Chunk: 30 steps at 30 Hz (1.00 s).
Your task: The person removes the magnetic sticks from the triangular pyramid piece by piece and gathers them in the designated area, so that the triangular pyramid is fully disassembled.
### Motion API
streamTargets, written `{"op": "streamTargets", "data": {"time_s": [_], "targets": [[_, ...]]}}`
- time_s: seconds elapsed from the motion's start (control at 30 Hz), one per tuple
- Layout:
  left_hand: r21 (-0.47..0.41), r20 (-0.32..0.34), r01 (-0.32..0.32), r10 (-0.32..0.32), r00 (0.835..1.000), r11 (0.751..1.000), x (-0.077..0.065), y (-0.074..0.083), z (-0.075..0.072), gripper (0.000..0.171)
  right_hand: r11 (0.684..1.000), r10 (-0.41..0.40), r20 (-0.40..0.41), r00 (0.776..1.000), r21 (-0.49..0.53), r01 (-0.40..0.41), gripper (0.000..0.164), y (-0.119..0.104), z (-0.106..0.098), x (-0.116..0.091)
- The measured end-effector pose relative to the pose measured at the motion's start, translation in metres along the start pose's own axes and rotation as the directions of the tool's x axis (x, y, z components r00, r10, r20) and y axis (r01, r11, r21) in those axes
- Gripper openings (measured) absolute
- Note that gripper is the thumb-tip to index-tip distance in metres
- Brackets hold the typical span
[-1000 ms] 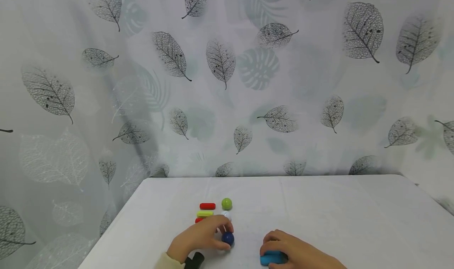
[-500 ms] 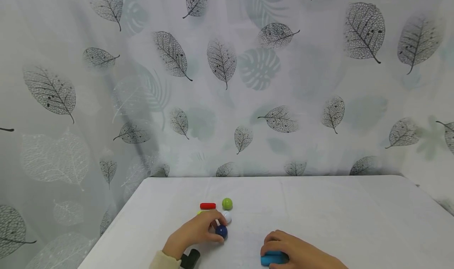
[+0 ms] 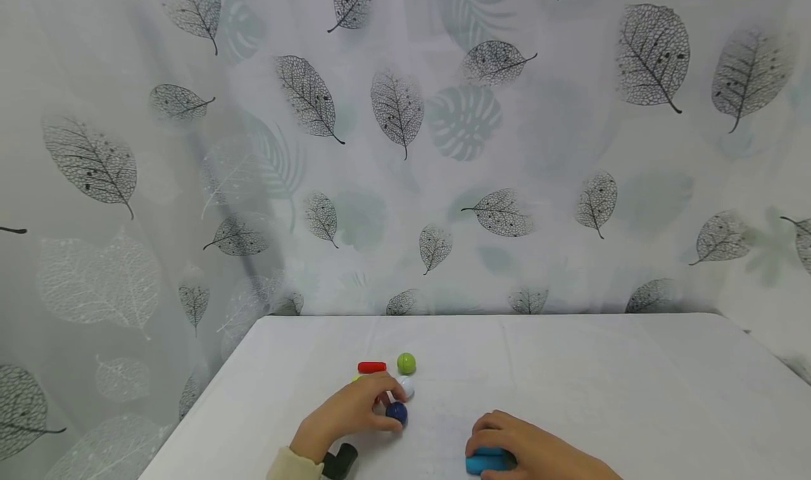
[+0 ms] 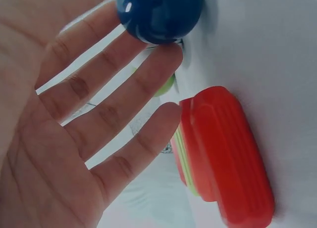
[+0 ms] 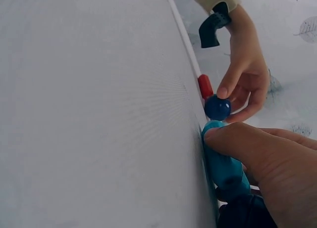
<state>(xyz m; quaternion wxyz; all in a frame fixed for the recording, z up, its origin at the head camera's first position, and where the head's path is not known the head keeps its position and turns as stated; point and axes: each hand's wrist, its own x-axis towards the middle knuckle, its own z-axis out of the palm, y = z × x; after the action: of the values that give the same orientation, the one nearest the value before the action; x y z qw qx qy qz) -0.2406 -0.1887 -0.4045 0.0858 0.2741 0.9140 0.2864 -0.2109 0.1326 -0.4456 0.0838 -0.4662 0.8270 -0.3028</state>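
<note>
My left hand (image 3: 348,411) pinches a glossy dark blue ball (image 3: 396,413) between thumb and fingertips, low over the white table. In the left wrist view the ball (image 4: 161,15) sits at the fingertips, and the little finger lies close by red rods (image 4: 233,154). Over to the right, my right hand (image 3: 526,446) grips light blue rods (image 3: 484,464) lying side by side on the tabletop. Its thumb presses one end of a light blue rod (image 5: 223,161) in the right wrist view; darker blue pieces (image 5: 245,213) show below, partly hidden by the hand.
Beyond the left hand lie a white ball (image 3: 407,387), a green ball (image 3: 406,363) and a red rod (image 3: 372,367). A yellow-green rod (image 3: 357,379) is mostly covered by that hand. A leaf-patterned curtain (image 3: 405,184) hangs behind the table (image 3: 602,374).
My left hand has carried the blue ball left and farther from me, closer to the white ball, then stayed almost still over the last half second. The right hand keeps its place.
</note>
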Motion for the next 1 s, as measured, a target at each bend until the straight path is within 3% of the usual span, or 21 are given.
{"op": "streamTargets", "data": {"time_s": [0.27, 0.47, 0.73, 1.0], "targets": [[0.075, -0.031, -0.034, 0.036, 0.999, 0.997, -0.001, 0.009, -0.001, 0.025, 1.0, -0.007, 0.027, 1.0, 0.015, 0.006, 0.026, 0.001, -0.002, 0.0], [0.108, -0.018, -0.057, 0.06, 0.998, 0.993, 0.0, 0.02, 0.001, 0.025, 0.999, 0.016, 0.05, 0.999, 0.042, -0.018, 0.027, 0.0, -0.004, -0.004], [0.167, 0.005, -0.149, 0.151, 0.989, 0.974, 0.003, 0.031, 0.009, 0.022, 0.998, -0.002, -0.02, 1.0, 0.058, 0.004, 0.016, -0.002, -0.001, -0.005], [0.16, 0.103, -0.229, 0.214, 0.971, 0.96, 0.01, 0.048, 0.028, 0.018, 0.99, -0.135, -0.113, 0.984, -0.045, 0.131, 0.013, 0.001, 0.004, -0.001]]}}
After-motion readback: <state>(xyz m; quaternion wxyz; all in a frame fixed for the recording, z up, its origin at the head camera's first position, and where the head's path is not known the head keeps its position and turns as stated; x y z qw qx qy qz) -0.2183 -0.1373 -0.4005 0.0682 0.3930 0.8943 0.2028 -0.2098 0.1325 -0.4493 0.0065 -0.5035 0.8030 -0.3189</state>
